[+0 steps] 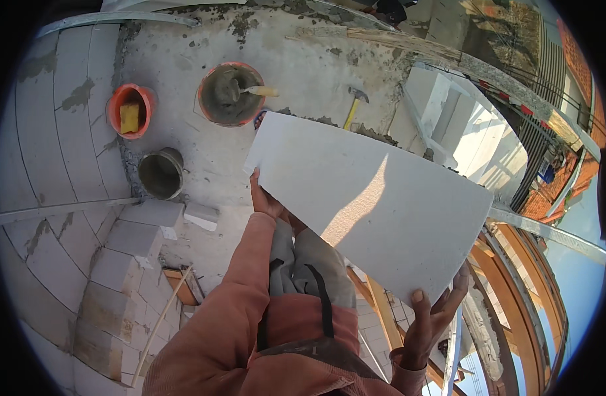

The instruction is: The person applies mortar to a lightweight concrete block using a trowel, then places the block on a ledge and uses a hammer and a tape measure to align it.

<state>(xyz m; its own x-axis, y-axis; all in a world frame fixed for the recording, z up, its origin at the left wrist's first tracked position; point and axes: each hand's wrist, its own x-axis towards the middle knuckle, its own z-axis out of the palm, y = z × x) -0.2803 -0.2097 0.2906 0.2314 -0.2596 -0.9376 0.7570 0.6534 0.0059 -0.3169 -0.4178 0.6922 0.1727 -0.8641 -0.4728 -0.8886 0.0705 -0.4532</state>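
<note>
A large pale aerated concrete block (369, 204) is held in front of me, tilted, with a strip of sunlight across its face. My left hand (266, 199) grips its left end, thumb on the near edge and the other fingers mostly hidden. At the block's near right corner my right hand (435, 313) is closed on it, thumb against the face and fingers along the end. Wet grey mortar (375, 135) shows along the block's far edge; the block hides whatever lies under it.
Beyond the block are a mortar bucket (206, 113) with a trowel (260, 91), a hammer (354, 109), an orange bucket (144, 99) with a yellow sponge (129, 119), and a dark bucket (161, 173). Block walls (65, 112) rise at left; wooden beams (507, 284) stand at right.
</note>
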